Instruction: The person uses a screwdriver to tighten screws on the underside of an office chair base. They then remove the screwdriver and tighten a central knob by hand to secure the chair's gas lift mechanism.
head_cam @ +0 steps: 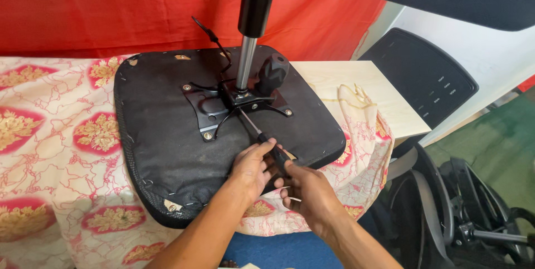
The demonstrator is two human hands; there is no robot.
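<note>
Both grips clenched on screwdriver (266, 142): left hand (253, 168), right hand (306, 188); tip at black seat plate (214, 104).

The chair seat (167, 152) is showing a black underside with a black metal plate (214, 104) on it. The pole (246, 62) is shining silver below and black on top. The screwdriver (266, 143) is showing a black handle. The cloth (56, 152) under the seat is looking cream with thin red lines and red ovals with gold flowers inside. The curtain (111, 10) far behind is glowing red. The board (368, 90) on the right is looking pale wood. The floor (490, 146) on the right is looking green.
</note>
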